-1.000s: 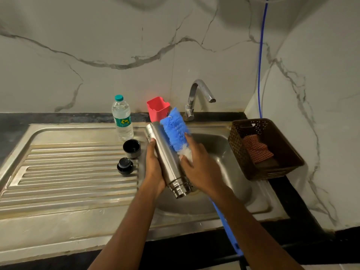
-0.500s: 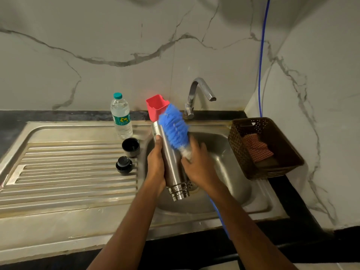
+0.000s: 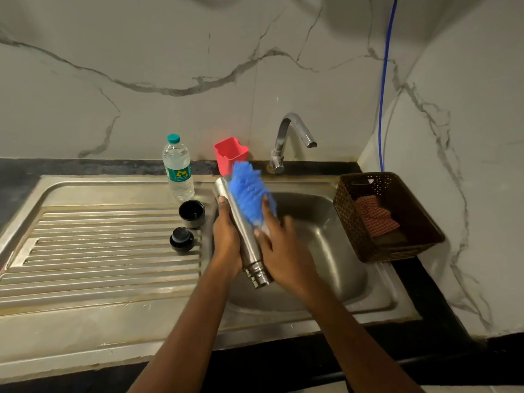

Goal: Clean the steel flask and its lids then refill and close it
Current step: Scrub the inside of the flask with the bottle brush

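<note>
Right of the ribbed drainboard [image 3: 99, 251], over the sink basin [image 3: 326, 222] at centre, grips the tilted steel flask [image 3: 249, 248] in the left hand [image 3: 226, 242], clasps the blue brush [image 3: 249, 194] against it in the right hand [image 3: 286, 256], black cup lid [image 3: 192, 213] and stopper [image 3: 181, 239] just left.

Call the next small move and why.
Probably draw the blue brush down the steel flask toward its threaded neck. Its bristles lie on the outer wall near the far end, the left hand grips the flask tilted over the sink, and the right hand holds the brush.
</note>
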